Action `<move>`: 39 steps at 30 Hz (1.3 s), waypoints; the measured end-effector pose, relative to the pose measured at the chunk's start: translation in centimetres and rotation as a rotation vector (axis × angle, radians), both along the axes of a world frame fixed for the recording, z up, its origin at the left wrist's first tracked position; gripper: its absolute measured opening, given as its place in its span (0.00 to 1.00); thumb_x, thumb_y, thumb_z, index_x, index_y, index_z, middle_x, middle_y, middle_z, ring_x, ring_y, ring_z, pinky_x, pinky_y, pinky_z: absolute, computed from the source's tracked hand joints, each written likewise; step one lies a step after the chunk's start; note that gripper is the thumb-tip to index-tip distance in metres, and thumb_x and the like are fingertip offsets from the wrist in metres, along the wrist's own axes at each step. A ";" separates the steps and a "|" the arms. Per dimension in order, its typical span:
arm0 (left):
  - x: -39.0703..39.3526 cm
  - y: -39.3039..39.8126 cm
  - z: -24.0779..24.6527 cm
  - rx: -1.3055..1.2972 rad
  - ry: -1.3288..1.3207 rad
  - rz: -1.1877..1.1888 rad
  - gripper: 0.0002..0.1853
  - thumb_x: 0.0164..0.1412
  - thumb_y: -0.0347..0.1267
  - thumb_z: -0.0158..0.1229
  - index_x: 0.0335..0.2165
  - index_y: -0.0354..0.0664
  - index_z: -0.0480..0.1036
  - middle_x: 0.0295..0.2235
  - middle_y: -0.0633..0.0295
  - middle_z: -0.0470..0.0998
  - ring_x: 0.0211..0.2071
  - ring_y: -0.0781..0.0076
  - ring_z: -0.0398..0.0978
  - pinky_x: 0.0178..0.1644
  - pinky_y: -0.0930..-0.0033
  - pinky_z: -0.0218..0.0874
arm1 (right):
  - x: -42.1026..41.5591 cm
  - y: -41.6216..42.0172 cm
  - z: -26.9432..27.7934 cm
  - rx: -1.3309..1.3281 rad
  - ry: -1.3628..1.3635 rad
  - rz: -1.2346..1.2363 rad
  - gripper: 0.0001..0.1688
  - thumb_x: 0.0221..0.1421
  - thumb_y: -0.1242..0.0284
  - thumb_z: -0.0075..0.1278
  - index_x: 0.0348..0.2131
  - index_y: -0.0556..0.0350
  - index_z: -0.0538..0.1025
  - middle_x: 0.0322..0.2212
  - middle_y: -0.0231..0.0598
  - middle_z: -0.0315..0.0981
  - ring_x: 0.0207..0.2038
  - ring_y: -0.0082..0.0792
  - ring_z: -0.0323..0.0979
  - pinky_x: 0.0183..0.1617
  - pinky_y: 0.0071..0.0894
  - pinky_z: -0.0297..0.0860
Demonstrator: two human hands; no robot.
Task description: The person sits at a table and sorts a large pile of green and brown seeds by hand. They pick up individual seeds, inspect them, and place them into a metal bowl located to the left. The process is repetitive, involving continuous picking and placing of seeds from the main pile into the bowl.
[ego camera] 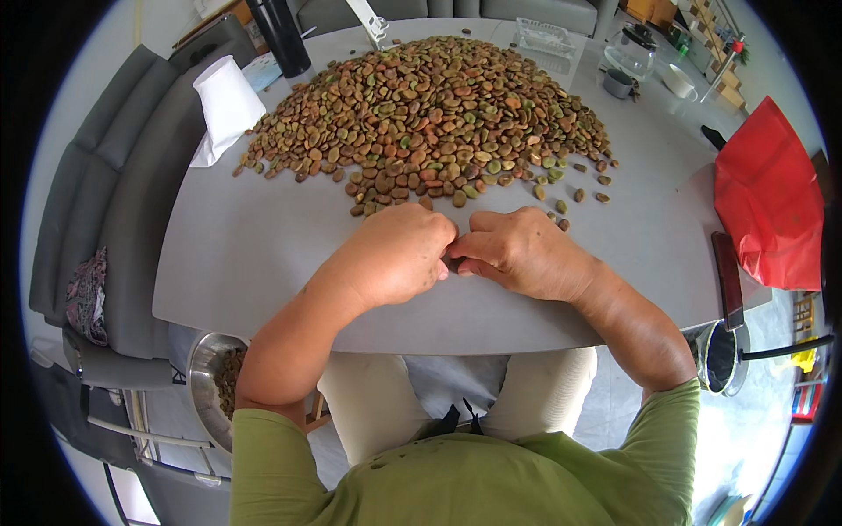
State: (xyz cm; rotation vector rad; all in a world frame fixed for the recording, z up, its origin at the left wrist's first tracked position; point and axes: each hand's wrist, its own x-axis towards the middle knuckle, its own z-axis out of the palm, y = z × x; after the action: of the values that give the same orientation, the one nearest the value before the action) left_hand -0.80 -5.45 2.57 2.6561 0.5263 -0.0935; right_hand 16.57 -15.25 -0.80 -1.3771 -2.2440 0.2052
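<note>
A large heap of dried broad beans (421, 118), brown with some green and reddish ones, covers the far half of the grey table (250, 263). My left hand (401, 253) and my right hand (526, 253) meet just in front of the heap, over the bare near part of the tabletop. Between their fingertips a small dark bean (454, 263) shows, mostly hidden by the fingers and thumbs of both hands. A few loose beans (561, 207) lie beyond my right hand.
A white paper cup (227, 98) and a black bottle (279, 39) stand at the left. On the right are a red bag (766, 204), a phone (727, 279), a glass pot (631, 52) and a white cup (679, 82). A metal bowl (204, 368) of beans sits below the table's left edge.
</note>
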 end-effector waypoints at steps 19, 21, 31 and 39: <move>-0.1 1.1 -0.9 -0.038 -0.118 0.012 0.12 0.47 0.28 0.65 0.22 0.34 0.67 0.21 0.48 0.72 0.27 0.46 0.71 0.32 0.54 0.61 | 3.4 0.8 2.9 -0.645 1.470 0.102 0.09 0.60 0.69 0.50 0.33 0.57 0.73 0.22 0.31 0.69 0.17 0.16 0.56 0.20 0.16 0.54; 0.0 0.9 0.0 -0.055 -0.024 0.050 0.12 0.47 0.27 0.65 0.22 0.33 0.69 0.23 0.47 0.75 0.30 0.46 0.73 0.35 0.52 0.63 | 3.5 1.0 2.1 -0.559 1.154 -0.055 0.08 0.59 0.71 0.51 0.32 0.58 0.74 0.23 0.32 0.71 0.17 0.18 0.57 0.20 0.16 0.55; -0.5 0.6 0.3 0.007 0.050 0.037 0.12 0.46 0.28 0.66 0.21 0.32 0.69 0.22 0.45 0.74 0.31 0.45 0.74 0.35 0.53 0.64 | 2.0 0.3 1.2 -0.145 0.106 -0.024 0.05 0.48 0.75 0.54 0.29 0.56 0.77 0.26 0.43 0.73 0.31 0.45 0.74 0.35 0.41 0.69; -0.5 0.5 0.2 -0.005 0.032 0.067 0.11 0.47 0.26 0.65 0.22 0.31 0.70 0.24 0.44 0.75 0.31 0.43 0.74 0.35 0.51 0.64 | 1.1 0.0 0.4 -0.029 -0.054 -0.092 0.05 0.49 0.74 0.51 0.26 0.58 0.72 0.24 0.43 0.70 0.28 0.47 0.72 0.32 0.44 0.68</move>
State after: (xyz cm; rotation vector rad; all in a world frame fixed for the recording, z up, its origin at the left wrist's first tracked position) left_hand -1.26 -4.96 2.79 2.6337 0.6236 -0.1175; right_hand 17.67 -15.27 -0.37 -1.5147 -2.2224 0.1720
